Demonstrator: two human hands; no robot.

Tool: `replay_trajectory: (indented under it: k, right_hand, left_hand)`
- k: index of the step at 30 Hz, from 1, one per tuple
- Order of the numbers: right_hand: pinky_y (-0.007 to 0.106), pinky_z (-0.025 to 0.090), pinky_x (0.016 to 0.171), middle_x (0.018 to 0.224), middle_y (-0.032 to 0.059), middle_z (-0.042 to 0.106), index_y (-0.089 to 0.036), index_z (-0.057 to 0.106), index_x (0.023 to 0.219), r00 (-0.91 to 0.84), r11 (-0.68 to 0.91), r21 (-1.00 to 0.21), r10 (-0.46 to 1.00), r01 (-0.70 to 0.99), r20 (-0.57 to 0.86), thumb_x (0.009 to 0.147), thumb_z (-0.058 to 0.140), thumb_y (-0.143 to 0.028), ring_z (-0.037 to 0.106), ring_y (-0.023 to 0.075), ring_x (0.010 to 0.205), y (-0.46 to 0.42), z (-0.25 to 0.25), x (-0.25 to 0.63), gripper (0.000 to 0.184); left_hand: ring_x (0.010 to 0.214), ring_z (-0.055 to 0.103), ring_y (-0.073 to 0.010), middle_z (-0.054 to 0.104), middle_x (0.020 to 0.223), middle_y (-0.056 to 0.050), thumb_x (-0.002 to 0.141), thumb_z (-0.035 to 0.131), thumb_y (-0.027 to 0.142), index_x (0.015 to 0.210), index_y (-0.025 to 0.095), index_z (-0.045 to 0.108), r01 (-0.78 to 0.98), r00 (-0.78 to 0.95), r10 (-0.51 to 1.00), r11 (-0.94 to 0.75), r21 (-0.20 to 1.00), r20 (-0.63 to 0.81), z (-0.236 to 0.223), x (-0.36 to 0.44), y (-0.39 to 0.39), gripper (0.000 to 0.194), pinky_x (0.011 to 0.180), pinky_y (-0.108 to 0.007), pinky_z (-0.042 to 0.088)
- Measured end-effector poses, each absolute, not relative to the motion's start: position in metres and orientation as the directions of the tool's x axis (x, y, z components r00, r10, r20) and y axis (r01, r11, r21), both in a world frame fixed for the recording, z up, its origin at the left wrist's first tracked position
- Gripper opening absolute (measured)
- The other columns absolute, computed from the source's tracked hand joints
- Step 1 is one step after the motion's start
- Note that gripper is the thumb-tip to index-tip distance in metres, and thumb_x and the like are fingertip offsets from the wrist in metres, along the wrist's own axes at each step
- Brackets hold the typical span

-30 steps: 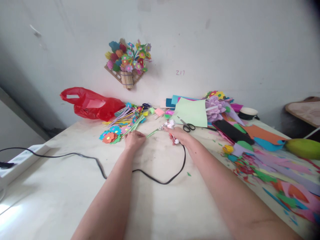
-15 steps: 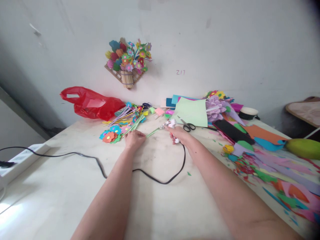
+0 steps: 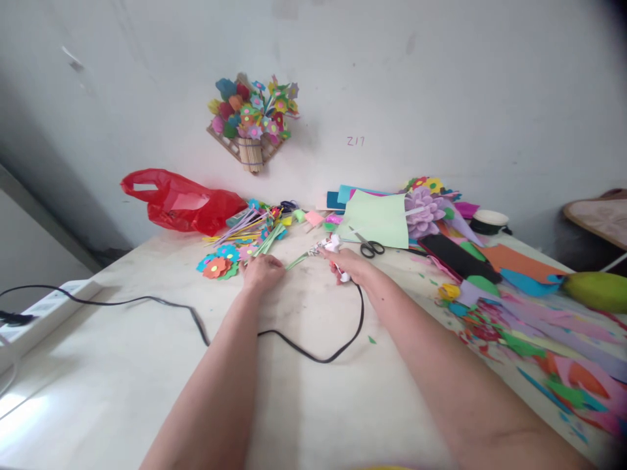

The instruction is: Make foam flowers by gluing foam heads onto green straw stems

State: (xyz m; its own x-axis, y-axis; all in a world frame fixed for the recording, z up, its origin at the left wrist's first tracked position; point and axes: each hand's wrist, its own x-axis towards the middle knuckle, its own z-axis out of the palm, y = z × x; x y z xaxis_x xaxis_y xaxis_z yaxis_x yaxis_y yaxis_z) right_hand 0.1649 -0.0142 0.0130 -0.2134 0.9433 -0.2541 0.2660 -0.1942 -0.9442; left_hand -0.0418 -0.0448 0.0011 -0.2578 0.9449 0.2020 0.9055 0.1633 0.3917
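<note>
In my right hand is a white hot glue gun, its tip pointing left and its black cord trailing over the table. My left hand pinches a thin green strip against the tabletop; the strip runs toward the glue gun's tip. Whether the tip touches it I cannot tell. Just beyond my left hand lie several pale green stems and cut-out foam flowers. Black-handled scissors rest right of the glue gun.
A red plastic bag sits at the back left. Light green sheets, a phone and colourful scraps cover the right side. A power strip is at the left edge. A flower basket hangs on the wall.
The glue gun in my right hand has shifted slightly left along the green strip, closer to my left hand. My left hand stays nearly where it was.
</note>
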Motion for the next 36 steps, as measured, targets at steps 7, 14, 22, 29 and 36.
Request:
replay_trajectory:
  k: [7,14,22,29,36]
  right_hand:
    - [0.022,0.043,0.033,0.043,-0.0048,0.043,-0.015,0.047,0.068,-0.204,-0.195,-0.942,0.945,0.274,-0.255,0.073,0.057,-0.05,0.04,0.0072,0.033,-0.015,0.013,0.164,0.037]
    - [0.022,0.042,0.032,0.044,-0.0048,0.043,-0.015,0.046,0.065,-0.231,-0.185,-0.94,0.939,0.287,-0.255,0.07,0.058,-0.054,0.039,0.0066,0.033,-0.014,0.012,0.162,0.041]
    - [0.023,0.043,0.032,0.045,-0.0047,0.044,-0.016,0.045,0.066,-0.286,-0.151,-0.94,0.927,0.305,-0.242,0.069,0.058,-0.056,0.039,0.0061,0.032,-0.017,0.008,0.155,0.043]
    - [0.021,0.042,0.032,0.043,-0.0054,0.043,-0.015,0.045,0.065,-0.223,-0.161,-0.94,0.947,0.302,-0.233,0.071,0.058,-0.054,0.039,0.006,0.032,-0.016,0.009,0.156,0.041]
    - [0.022,0.041,0.031,0.042,-0.0025,0.046,-0.014,0.046,0.061,-0.165,-0.194,-0.933,0.954,0.304,-0.252,0.075,0.055,-0.05,0.039,0.0065,0.031,-0.02,0.016,0.158,0.039]
  left_hand:
    - [0.11,0.043,-0.031,0.065,0.098,-0.005,0.058,0.056,0.027,0.064,0.026,0.068,0.903,-0.269,0.945,0.182,0.388,0.184,0.003,-0.047,-0.048,0.013,0.099,-0.052,0.012]
    - [0.106,0.046,-0.0289,0.066,0.095,-0.004,0.058,0.058,0.028,0.064,0.026,0.068,0.897,-0.246,0.95,0.148,0.416,0.193,0.001,-0.048,-0.046,0.012,0.099,-0.052,0.011]
    - [0.106,0.045,-0.029,0.066,0.093,-0.004,0.058,0.058,0.027,0.063,0.025,0.067,0.889,-0.237,0.948,0.125,0.44,0.211,-0.001,-0.046,-0.044,0.01,0.1,-0.053,0.007]
    - [0.107,0.046,-0.0287,0.067,0.094,-0.004,0.058,0.058,0.026,0.065,0.025,0.068,0.887,-0.25,0.95,0.148,0.437,0.186,0.0,-0.045,-0.044,0.012,0.101,-0.052,0.006]
    - [0.106,0.046,-0.0285,0.067,0.092,-0.003,0.059,0.058,0.026,0.064,0.025,0.067,0.89,-0.24,0.949,0.131,0.437,0.203,-0.002,-0.046,-0.042,0.011,0.101,-0.053,0.007]
